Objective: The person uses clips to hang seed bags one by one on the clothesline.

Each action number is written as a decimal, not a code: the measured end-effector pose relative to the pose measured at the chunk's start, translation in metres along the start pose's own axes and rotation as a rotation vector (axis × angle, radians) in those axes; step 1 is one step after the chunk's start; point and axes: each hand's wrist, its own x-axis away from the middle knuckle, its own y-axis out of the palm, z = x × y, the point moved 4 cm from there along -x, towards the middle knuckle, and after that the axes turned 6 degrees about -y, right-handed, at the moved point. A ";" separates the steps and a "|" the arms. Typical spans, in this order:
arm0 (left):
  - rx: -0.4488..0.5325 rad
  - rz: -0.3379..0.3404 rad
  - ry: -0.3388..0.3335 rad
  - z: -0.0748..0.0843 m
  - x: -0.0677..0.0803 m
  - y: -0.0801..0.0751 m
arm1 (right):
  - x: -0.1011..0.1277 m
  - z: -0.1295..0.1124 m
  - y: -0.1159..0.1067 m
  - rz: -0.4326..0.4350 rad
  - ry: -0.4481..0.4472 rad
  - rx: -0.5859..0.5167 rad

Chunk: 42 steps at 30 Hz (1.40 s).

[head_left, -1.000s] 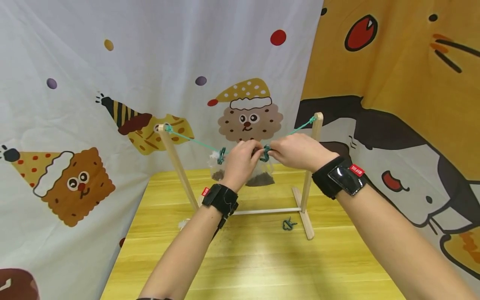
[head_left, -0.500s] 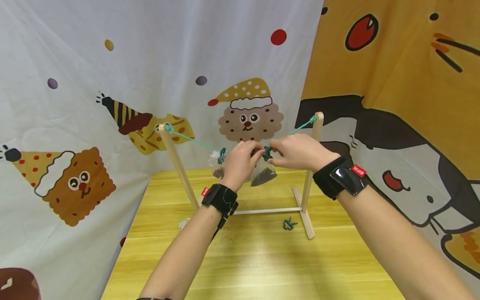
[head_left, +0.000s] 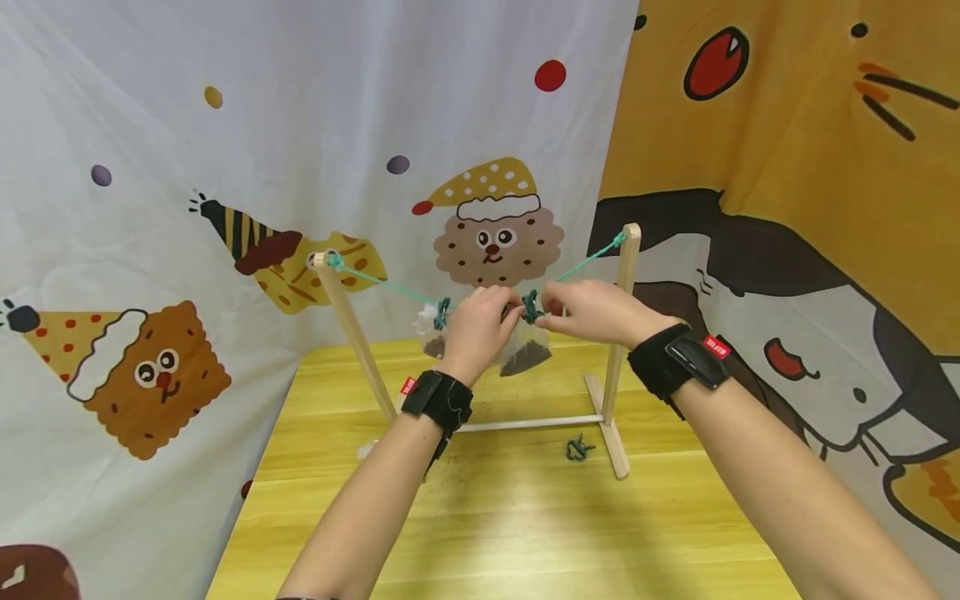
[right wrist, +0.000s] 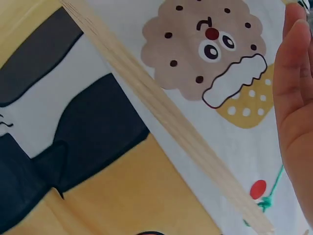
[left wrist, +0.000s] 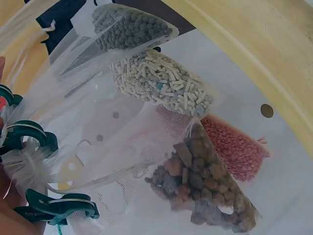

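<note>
A green string (head_left: 390,287) runs between the two posts of a wooden rack (head_left: 617,350). At its middle my left hand (head_left: 480,325) grips the gathered top of a mesh bag of brown pellets (head_left: 525,354). My right hand (head_left: 588,312) pinches a green clip (head_left: 531,307) on the string just above that bag. A second green clip (head_left: 442,314) holds another bag (head_left: 433,342) to the left of my left hand. The left wrist view shows several mesh bags close up, including brown pellets (left wrist: 205,191) and white pellets (left wrist: 161,83), with green clips (left wrist: 58,208) at their tops.
The rack stands at the back of a yellow wooden table (head_left: 525,525). A loose green clip (head_left: 576,450) lies by the foot of the right post. Printed cartoon cloth (head_left: 187,167) hangs close behind and on both sides. The right wrist view shows the right post (right wrist: 166,122).
The bag of brown pellets has been drawn up and bunched narrower under the clip. Both hands have stayed at the middle of the string.
</note>
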 end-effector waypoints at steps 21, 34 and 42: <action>0.176 0.023 -0.001 -0.012 0.022 -0.027 | 0.027 0.050 0.075 0.016 0.112 -0.299; 0.121 0.123 0.130 -0.008 0.064 -0.021 | 0.054 0.069 0.167 -0.023 0.220 -0.415; 0.034 0.073 0.088 -0.015 0.090 -0.005 | 0.066 0.074 0.245 -0.067 0.271 -0.381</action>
